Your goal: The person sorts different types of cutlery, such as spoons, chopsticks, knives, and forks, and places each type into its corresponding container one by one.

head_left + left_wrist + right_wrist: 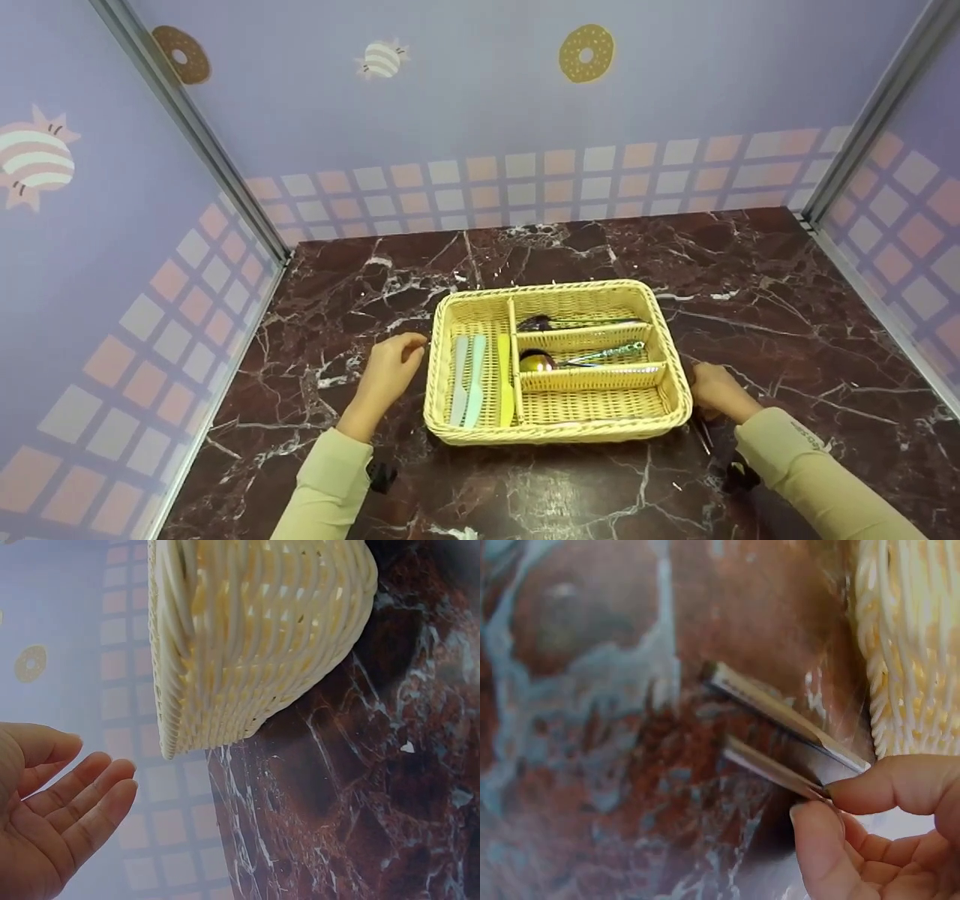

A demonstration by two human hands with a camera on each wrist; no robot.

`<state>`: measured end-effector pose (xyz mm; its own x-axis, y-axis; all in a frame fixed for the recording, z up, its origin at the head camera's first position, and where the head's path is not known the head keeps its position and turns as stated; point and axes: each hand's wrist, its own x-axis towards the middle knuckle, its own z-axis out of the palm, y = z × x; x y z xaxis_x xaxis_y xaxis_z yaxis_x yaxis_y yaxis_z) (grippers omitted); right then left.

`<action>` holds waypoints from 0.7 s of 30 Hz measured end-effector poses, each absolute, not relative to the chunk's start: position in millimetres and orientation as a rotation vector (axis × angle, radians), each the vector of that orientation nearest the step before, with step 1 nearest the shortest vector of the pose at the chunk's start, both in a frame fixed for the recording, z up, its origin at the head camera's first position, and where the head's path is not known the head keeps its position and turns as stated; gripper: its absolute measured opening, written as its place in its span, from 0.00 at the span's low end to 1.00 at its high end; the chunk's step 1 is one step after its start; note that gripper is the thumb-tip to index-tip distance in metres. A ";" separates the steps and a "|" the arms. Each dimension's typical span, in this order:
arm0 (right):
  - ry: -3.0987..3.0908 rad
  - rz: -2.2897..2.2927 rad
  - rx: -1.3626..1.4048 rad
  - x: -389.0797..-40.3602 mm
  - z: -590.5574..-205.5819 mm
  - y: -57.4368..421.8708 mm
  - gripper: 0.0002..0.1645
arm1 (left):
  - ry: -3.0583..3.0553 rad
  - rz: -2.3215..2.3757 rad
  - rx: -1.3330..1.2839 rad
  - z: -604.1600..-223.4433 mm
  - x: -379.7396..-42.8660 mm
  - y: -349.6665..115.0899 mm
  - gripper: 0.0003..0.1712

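Note:
A pale wicker basket (596, 411) with several compartments stands between my hands. Beside its right end my right hand (716, 390) pinches a slim metal utensil handle (772, 769) between thumb and index finger; the utensil's other end is hidden by the hand. A second metal handle (780, 709) shows alongside it, its near end right at the fingertips. My left hand (391, 367) hovers by the basket's left side, fingers loosely bent, holding nothing. In the left wrist view its fingertips are apart from the wicker.
The basket's left compartment holds a grey knife (460, 379), a mint knife (475, 382) and a yellow knife (505, 379). A shiny ladle (537, 361) lies in the middle compartment, dark utensils (534, 323) in the back one. Patterned walls (480, 97) border the dark marbled table (360, 277).

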<state>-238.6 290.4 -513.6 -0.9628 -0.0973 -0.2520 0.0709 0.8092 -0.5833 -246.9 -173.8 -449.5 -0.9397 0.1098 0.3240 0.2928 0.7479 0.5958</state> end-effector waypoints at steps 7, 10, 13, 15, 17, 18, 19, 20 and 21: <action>2.469 -1.151 0.152 -240.0 -512.8 301.2 0.04 | -2.705 -0.982 -0.332 -448.1 -245.1 -173.5 0.10; 2.428 -1.177 0.187 -240.7 -512.1 304.3 0.05 | -2.706 -0.973 -0.354 -448.4 -244.5 -173.4 0.09; 2.394 -1.209 0.207 -242.0 -509.9 307.0 0.06 | -2.723 -0.949 -0.390 -450.6 -244.3 -172.7 0.08; 2.374 -1.235 0.202 -242.9 -507.5 308.9 0.08 | -2.736 -0.935 -0.412 -452.7 -244.4 -171.8 0.07; 2.372 -1.245 0.186 -243.7 -503.6 310.7 0.09 | -2.739 -0.928 -0.424 -454.2 -244.5 -170.5 0.07; 2.383 -1.244 0.168 -244.0 -500.9 311.7 0.08 | -2.740 -0.924 -0.427 -454.4 -244.4 -169.7 0.07; 2.398 -1.244 0.143 -244.4 -497.9 312.9 0.07 | -2.738 -0.919 -0.432 -454.1 -244.4 -168.7 0.07; 2.421 -1.235 0.124 -244.8 -494.1 313.9 0.06 | -2.735 -0.913 -0.440 -453.4 -244.5 -167.4 0.07; 2.450 -1.219 0.098 -245.5 -489.6 315.1 0.05 | -2.733 -0.908 -0.451 -452.2 -244.4 -165.9 0.08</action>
